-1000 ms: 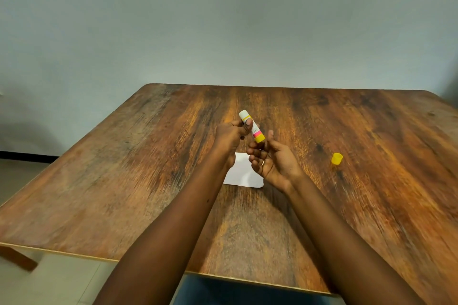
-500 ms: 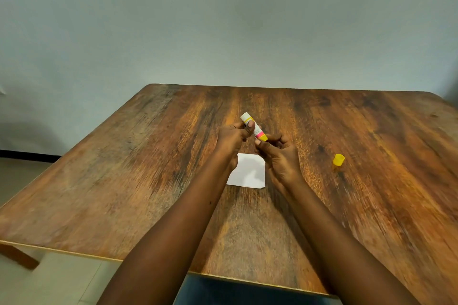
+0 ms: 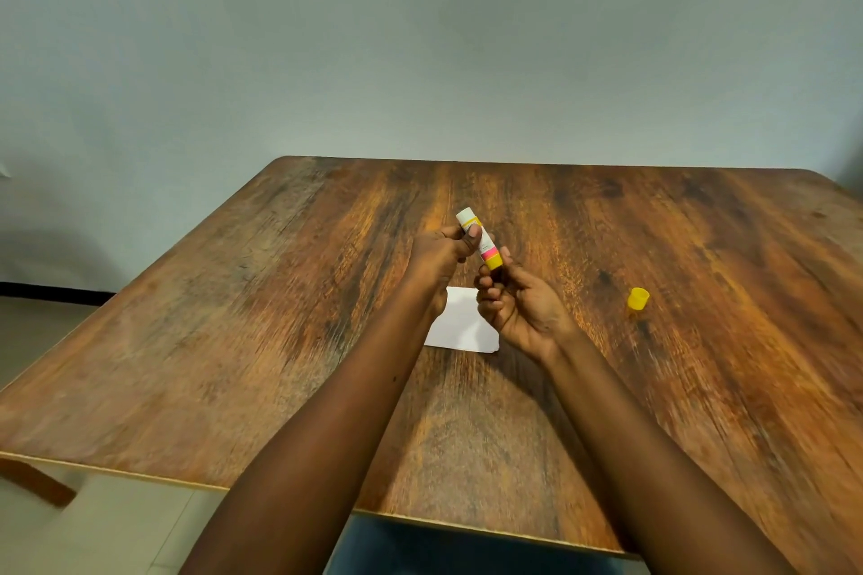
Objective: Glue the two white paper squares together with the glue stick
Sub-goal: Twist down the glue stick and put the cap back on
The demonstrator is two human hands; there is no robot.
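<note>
An uncapped glue stick, white with a pink band and a yellow base, is held tilted above the table, white tip pointing up and away. My left hand grips its upper body, thumb on the barrel. My right hand pinches the yellow base with its fingertips. White paper lies flat on the wooden table just below both hands, partly hidden by them; I cannot tell whether it is one square or two stacked.
The yellow cap of the glue stick stands on the table to the right of my right hand. A pale wall rises behind the table's far edge. Floor shows beyond the left and near edges.
My right hand has opened slightly and shifted its fingers on the yellow base, as if twisting it. The left hand and the glue stick stay nearly in place.
</note>
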